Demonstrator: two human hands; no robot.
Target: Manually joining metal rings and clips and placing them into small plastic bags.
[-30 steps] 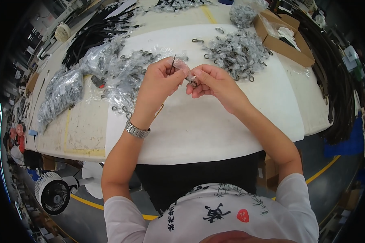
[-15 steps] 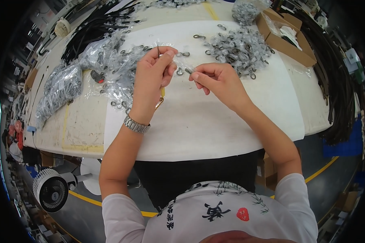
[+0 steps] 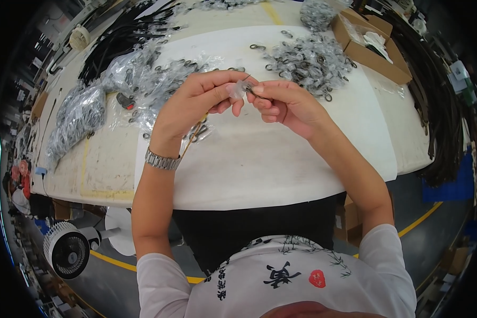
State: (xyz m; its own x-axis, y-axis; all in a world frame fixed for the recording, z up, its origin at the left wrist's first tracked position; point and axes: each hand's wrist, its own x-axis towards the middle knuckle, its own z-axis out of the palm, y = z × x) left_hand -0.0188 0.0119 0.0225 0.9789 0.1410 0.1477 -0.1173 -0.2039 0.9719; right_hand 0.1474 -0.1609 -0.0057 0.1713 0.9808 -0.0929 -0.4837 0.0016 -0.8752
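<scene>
My left hand (image 3: 199, 98) is closed around a slim tool (image 3: 192, 133). The tool's yellow-gold end sticks out below the palm, and a thin dark point shows past the fingertips; its kind is hidden. A crumpled bit of clear plastic wrap (image 3: 238, 89) lies at the left fingertips. My right hand (image 3: 291, 103) pinches a small dark metal hook (image 3: 257, 95) against this wrap, the fingertips of both hands nearly meeting. Beyond the right hand spreads a pile of plastic-wrapped metal hooks (image 3: 312, 61). More hooks (image 3: 169, 79), mixed with clear plastic, lie beyond and beside the left hand.
A white sheet (image 3: 259, 164) covers the table's middle. Full plastic bags (image 3: 79, 116) and black straps (image 3: 108, 47) lie left, near a dark red-marked tool (image 3: 125, 100). An open cardboard box (image 3: 392, 58) stands far right, beside hanging dark straps (image 3: 429, 95). A fan (image 3: 66, 249) is lower left.
My hands have come together, the left moving right and turning inward. The plastic wrap and hook now sit between the fingertips, and the tool's point has swung from upright toward the right hand.
</scene>
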